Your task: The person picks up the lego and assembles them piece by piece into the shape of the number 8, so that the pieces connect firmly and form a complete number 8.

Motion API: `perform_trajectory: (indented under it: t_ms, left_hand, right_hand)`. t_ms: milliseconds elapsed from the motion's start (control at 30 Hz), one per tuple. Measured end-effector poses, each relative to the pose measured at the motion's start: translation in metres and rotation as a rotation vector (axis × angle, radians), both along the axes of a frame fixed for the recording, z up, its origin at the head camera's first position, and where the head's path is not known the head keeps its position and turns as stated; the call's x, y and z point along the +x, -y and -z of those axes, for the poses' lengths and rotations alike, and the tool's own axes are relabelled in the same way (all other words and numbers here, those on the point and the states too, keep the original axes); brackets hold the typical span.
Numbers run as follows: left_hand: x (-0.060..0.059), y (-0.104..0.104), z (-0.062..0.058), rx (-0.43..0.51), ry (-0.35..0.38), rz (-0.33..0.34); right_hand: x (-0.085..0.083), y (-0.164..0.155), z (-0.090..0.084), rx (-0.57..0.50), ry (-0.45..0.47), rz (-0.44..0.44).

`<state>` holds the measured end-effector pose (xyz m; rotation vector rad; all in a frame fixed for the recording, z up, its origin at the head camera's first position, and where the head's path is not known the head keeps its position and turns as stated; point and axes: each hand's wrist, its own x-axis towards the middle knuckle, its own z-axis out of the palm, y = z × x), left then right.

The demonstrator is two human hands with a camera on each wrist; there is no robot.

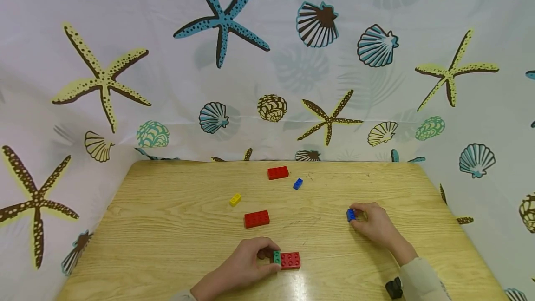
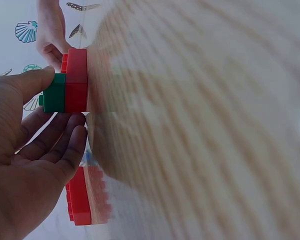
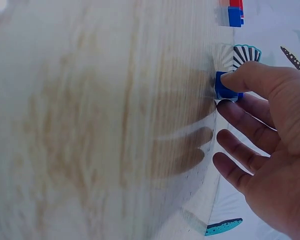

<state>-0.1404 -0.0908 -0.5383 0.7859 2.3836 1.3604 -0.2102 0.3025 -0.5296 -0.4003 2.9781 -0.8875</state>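
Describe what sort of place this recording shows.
Likely a staged tabletop recording setup, not a lived-in room: a wooden table enclosed by a seashell-and-starfish print curtain, with toy building bricks such as a red brick scattered on it.

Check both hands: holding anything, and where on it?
Left hand pinches the green brick at its end; right hand pinches the blue brick by its sides.

Yellow brick (image 1: 235, 199); seashell curtain (image 1: 267, 59)

1. A green brick (image 1: 277, 257) and a red brick (image 1: 290, 260) are seen joined.
2. A blue brick (image 1: 350, 215) and a yellow brick (image 1: 235, 199) are shown.
3. The table (image 1: 167, 226) is marked by pale wood grain.
4. The backdrop (image 1: 267, 59) is printed with starfish and shells.
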Motion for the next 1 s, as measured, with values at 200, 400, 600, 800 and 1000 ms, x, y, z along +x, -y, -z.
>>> perform_trajectory:
  t_ms: [200,400,600,800,1000]
  left_hand:
    - [0.0,0.0,0.0,-0.002,0.0,0.0]
    - [0.0,0.0,0.001,-0.009,-0.003,0.0]
    - [-0.001,0.0,0.003,-0.006,-0.002,0.001]
    - [-0.001,0.0,0.003,0.005,-0.003,0.001]
    - [-0.001,0.0,0.003,0.004,-0.001,0.001]
  right_hand:
    - [0.0,0.0,0.001,-0.004,0.008,0.01]
    - [0.0,0.001,0.001,-0.013,0.009,0.011]
    - [0.003,0.004,0.0,-0.024,-0.005,0.012]
    - [0.007,0.01,-0.004,-0.05,-0.029,-0.009]
    - [0.01,0.018,-0.007,-0.04,-0.002,-0.007]
